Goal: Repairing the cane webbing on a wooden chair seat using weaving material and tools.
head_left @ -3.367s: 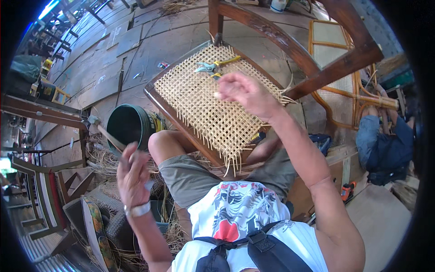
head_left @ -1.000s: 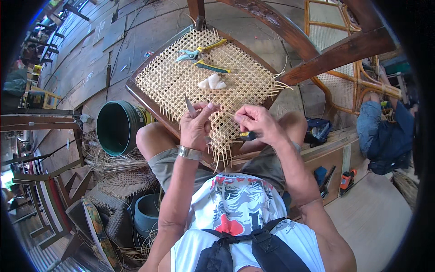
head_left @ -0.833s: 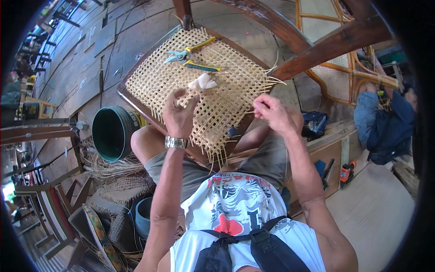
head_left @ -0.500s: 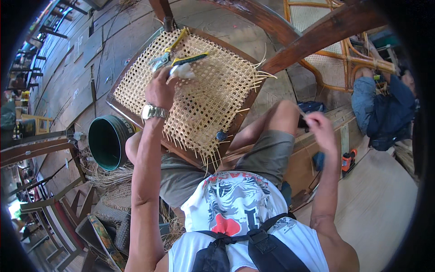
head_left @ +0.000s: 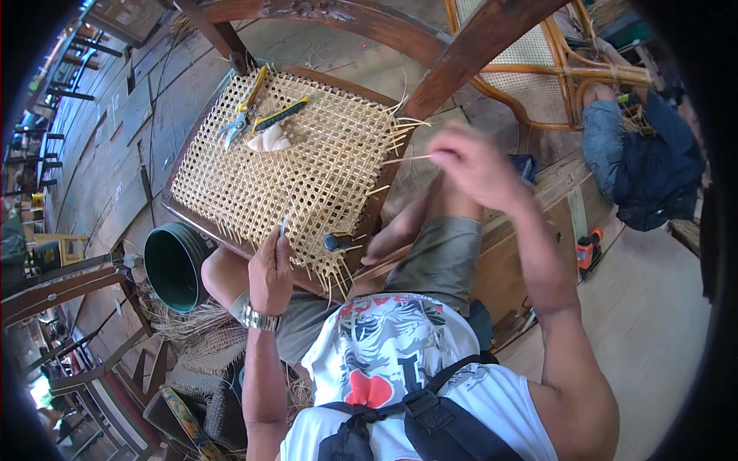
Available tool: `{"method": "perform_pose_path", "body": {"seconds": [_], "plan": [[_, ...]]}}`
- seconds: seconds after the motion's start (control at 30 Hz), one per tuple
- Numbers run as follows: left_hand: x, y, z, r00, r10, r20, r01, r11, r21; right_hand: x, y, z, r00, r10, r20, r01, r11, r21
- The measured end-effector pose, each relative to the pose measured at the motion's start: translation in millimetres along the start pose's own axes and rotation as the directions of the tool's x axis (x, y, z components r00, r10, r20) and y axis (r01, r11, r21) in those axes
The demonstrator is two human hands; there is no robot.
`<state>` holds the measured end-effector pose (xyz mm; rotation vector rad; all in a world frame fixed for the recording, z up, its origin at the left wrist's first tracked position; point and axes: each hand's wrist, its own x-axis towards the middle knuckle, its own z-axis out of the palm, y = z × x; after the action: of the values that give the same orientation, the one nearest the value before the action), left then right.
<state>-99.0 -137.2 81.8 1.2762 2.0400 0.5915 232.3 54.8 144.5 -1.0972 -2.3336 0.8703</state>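
Note:
A chair seat of woven cane [head_left: 231, 173] in a dark wooden frame lies across my knees, loose strand ends sticking out along its right and near edges. My left hand [head_left: 270, 269] is closed by the near edge, with the slim tip of a small pointed tool [head_left: 284, 227] standing up from the fingers; the rest is hidden. Blurred by motion, my right hand [head_left: 473, 165] pinches a cane strand [head_left: 411, 159] beyond the seat's right edge. On the weave rest yellow-handled pruning shears [head_left: 244, 111], a yellow-and-dark tool [head_left: 280, 113], a crumpled white wad [head_left: 269, 139] and a dark-handled tool [head_left: 337, 242].
A dark green bucket [head_left: 175, 265] stands left of my knee, beside cane scraps [head_left: 181, 323]. Dark chair rails [head_left: 480, 58] cross above the seat. Rightward are an orange-and-black tool [head_left: 589, 252], a rattan chair [head_left: 530, 88] and another person's legs [head_left: 607, 146].
My left hand has left the white wad and come back to the near edge with the pointed tool. My right hand has moved left and up, toward the seat's right edge.

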Motion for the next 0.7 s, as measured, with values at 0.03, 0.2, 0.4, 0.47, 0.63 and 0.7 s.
{"method": "perform_pose_path", "body": {"seconds": [0.03,0.2,0.4,0.47,0.63,0.7], "plan": [[8.4,5.2,-2.7,0.995,0.094,-0.022,-0.095,0.995,-0.013,12.9,4.8,23.8,0.999,-0.005,0.047,0.005,1.000,0.008],[63.0,39.5,8.6,0.960,0.011,0.278,0.026,0.991,-0.130,28.2,35.5,61.4,0.980,0.058,0.188,-0.025,0.985,-0.170],[115.4,59.8,43.4,0.871,0.321,0.372,-0.371,0.926,0.069,23.9,42.3,48.1,0.989,0.072,0.127,-0.046,0.980,-0.192],[126.1,65.8,50.0,0.853,0.217,0.474,-0.288,0.954,0.082,26.2,42.5,46.2,0.992,0.068,0.106,-0.044,0.976,-0.215],[134.6,85.3,52.1,0.815,0.058,0.577,-0.137,0.986,0.096,33.4,43.6,46.7,0.991,0.026,0.130,0.012,0.958,-0.287],[134.7,93.2,49.7,0.805,0.155,0.573,-0.298,0.940,0.164,34.0,43.1,48.6,0.993,0.027,0.113,0.004,0.963,-0.268]]}}
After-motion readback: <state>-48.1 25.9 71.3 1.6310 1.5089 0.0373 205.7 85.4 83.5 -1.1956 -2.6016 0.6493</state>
